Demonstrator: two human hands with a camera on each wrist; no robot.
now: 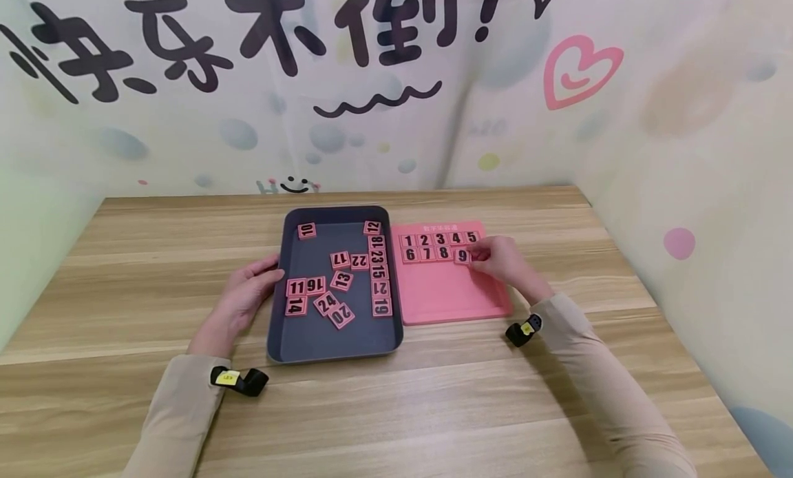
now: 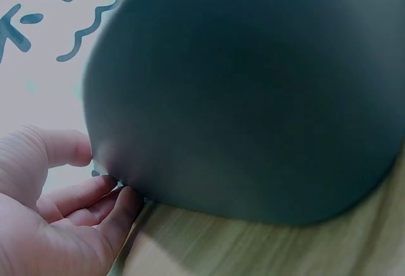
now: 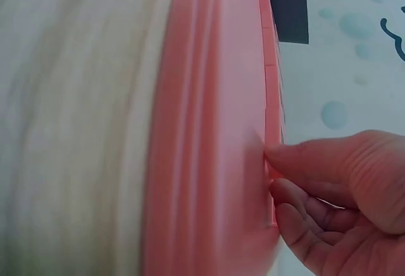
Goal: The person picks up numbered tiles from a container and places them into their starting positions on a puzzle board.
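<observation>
My left hand point(image 1: 248, 292) grips the left edge of a dark grey tray point(image 1: 365, 339). In the left wrist view, the thumb point(image 2: 69, 147) meets the tray wall point(image 2: 240, 111) while curled fingertips touch low on its edge. Several pink number tiles lie in the tray, among them tile 10 point(image 1: 306, 230) and tile 20 point(image 1: 341, 315). My right hand point(image 1: 504, 261) pinches tile 9 point(image 1: 462, 256) over the pink board point(image 1: 452, 295), just right of tile 8 point(image 1: 443, 253). Tiles 1 to 5 form the board's top row, with 6, 7 and 8 below.
The tray and board stand side by side on a wooden table point(image 1: 434, 409). Behind them rises a printed backdrop point(image 1: 372, 147). Black wrist cameras sit at the left sleeve point(image 1: 180, 409) and the right sleeve point(image 1: 595, 361).
</observation>
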